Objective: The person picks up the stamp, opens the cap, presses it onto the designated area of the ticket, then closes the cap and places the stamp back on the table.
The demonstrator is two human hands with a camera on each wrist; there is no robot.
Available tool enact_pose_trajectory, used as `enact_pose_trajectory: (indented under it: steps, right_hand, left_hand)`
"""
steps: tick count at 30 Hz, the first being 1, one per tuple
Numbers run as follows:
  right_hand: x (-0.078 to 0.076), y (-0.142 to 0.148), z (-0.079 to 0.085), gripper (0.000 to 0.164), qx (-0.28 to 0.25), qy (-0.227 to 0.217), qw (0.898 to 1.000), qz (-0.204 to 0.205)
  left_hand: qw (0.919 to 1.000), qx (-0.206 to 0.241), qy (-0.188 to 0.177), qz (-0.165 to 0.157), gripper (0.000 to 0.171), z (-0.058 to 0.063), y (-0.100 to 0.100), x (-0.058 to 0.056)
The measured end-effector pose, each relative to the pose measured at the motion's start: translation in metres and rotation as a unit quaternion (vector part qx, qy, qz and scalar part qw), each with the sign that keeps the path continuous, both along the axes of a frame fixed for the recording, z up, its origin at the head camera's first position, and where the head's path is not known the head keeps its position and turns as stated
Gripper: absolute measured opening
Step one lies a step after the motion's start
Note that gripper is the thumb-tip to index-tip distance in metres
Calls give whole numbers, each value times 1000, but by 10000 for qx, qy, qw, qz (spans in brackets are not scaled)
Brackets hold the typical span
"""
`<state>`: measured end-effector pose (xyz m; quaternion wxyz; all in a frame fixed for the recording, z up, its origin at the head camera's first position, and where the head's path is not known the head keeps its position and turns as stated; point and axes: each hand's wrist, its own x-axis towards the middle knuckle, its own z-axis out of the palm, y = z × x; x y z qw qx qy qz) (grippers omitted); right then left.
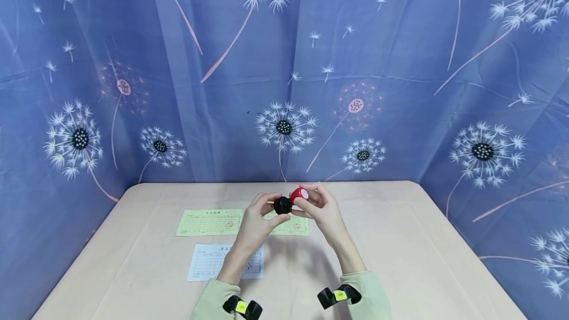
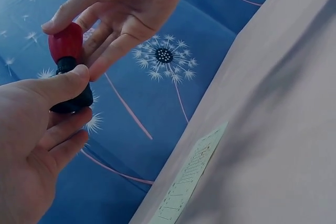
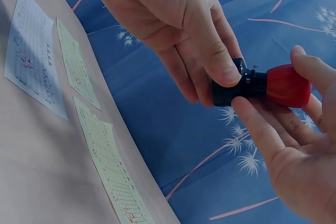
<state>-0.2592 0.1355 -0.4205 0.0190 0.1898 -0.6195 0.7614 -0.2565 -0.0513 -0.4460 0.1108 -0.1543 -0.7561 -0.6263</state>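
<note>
A stamp with a red handle [image 1: 299, 194] and a black round base [image 1: 282, 205] is held up above the table between both hands. My left hand [image 1: 257, 223] pinches the black base between thumb and fingers, as the left wrist view also shows. On the other side, my right hand [image 1: 326, 214] grips the red handle [image 3: 289, 86], its thumb on the handle's end and a fingertip close to the base [image 3: 228, 93]. Whether anything sits on the stamp's underside is hidden by the left fingers.
Two green printed slips with red stamp marks lie behind the hands, one on the left [image 1: 206, 223] and one on the right [image 1: 291, 227], partly covered. Nearer lies a white slip [image 1: 206, 263], partly under the left forearm. A blue dandelion-print curtain [image 1: 222, 127] surrounds the cream table [image 1: 400, 251].
</note>
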Motion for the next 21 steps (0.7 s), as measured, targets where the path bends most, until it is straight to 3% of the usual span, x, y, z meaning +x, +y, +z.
enact_pose_trajectory:
  steps: [11, 21]
  right_hand:
    - [-1, 3, 0, 42, 276, 68, 9996, -57]
    - [-2, 5, 1, 42, 407, 185, 9988, -179]
  left_hand:
    - [9997, -247, -13, -33, 50, -2, 1, 0]
    - [9988, -415, 255, -102, 51, -3, 3, 0]
